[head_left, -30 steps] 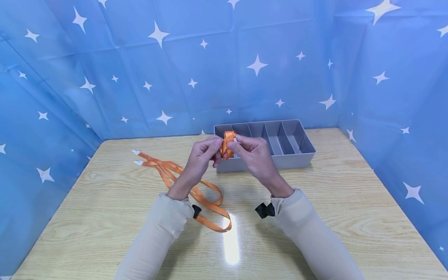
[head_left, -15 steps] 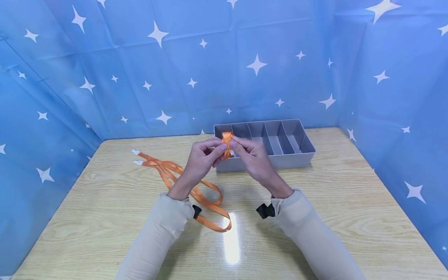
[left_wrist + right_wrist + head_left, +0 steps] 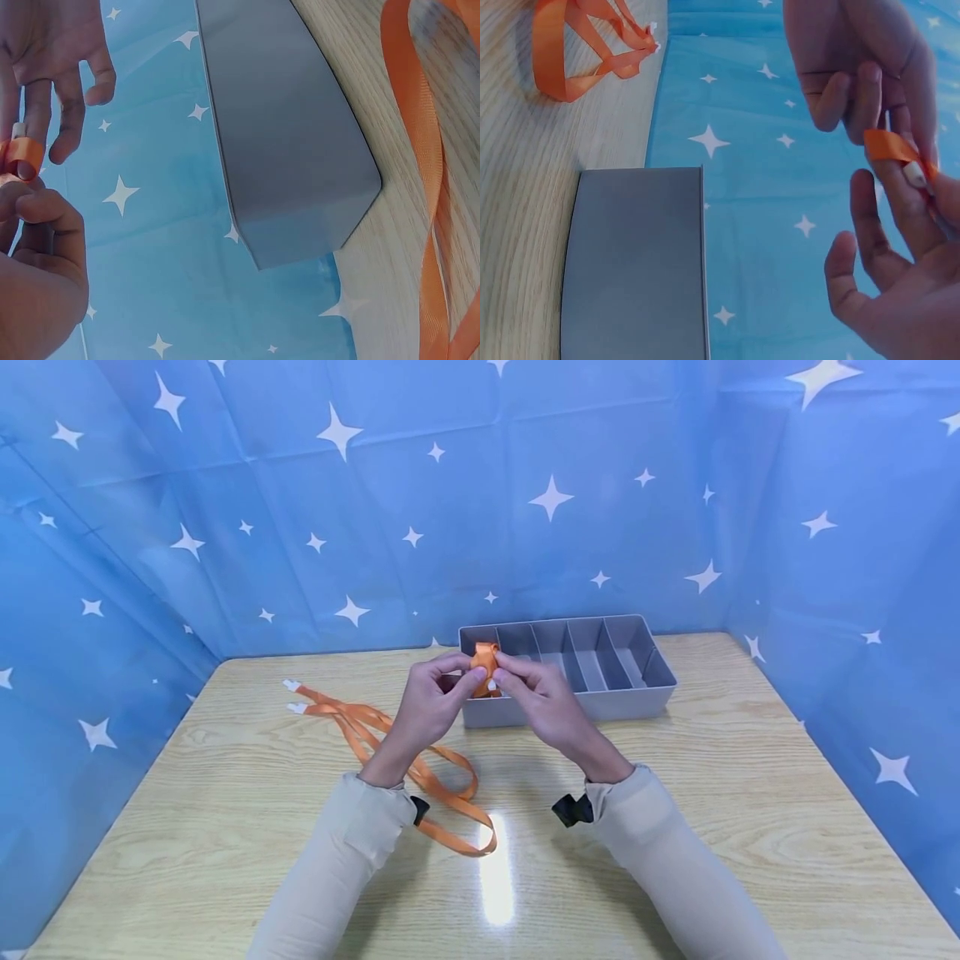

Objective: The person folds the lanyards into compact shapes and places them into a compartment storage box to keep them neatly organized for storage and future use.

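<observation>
Above the front of the grey box, both hands hold a small rolled-up orange lanyard (image 3: 486, 658). My left hand (image 3: 432, 697) pinches its left side between thumb and fingers. From the other side my right hand (image 3: 549, 700) pinches it too, and in the right wrist view its outer fingers (image 3: 864, 214) stay extended. A white end piece (image 3: 914, 174) shows beside the orange band. Part of the roll is hidden behind the thumbs. A second orange lanyard (image 3: 459, 802) lies loosely looped on the table left of centre, its two white ends (image 3: 294, 697) pointing left.
The grey box (image 3: 633, 703), split by dividers into several compartments, stands at the back of the wooden table (image 3: 750, 777). Behind and beside the table hangs a blue curtain (image 3: 450, 485) with white stars. The left forearm passes over part of the loose lanyard.
The rolled lanyard has turned slightly and shifted a little left between the fingers. The left thumb has moved onto its front. The loose lanyard and box have stayed put.
</observation>
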`<action>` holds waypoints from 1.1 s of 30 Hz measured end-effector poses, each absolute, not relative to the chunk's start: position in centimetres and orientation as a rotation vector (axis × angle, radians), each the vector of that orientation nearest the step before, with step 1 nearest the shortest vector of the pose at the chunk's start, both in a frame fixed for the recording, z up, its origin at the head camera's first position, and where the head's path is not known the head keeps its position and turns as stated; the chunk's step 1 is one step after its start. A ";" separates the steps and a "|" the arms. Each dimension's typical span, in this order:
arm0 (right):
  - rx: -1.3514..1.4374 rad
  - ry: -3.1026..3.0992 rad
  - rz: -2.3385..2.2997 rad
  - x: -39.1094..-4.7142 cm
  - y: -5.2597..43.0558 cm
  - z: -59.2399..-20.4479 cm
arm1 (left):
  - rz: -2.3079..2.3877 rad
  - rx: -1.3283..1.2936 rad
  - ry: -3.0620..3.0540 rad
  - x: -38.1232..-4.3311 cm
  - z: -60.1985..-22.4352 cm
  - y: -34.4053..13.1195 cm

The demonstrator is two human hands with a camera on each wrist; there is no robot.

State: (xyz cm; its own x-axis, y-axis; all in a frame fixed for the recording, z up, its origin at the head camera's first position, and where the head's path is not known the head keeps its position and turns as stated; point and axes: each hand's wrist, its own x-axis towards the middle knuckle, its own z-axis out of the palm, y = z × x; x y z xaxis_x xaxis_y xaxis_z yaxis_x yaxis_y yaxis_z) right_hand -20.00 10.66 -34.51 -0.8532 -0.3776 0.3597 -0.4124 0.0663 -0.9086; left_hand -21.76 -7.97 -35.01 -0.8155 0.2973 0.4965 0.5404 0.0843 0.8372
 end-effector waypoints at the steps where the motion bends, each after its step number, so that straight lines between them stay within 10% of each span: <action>1: 0.833 -2.272 1.956 -20.0 10.6 -34.5 | -1.794 -0.850 -2.159 -21.8 -35.0 -8.0; 33: 0.403 -2.357 1.453 -22.6 16.2 -37.4 | -1.272 -0.539 -2.415 -24.4 -35.2 -5.6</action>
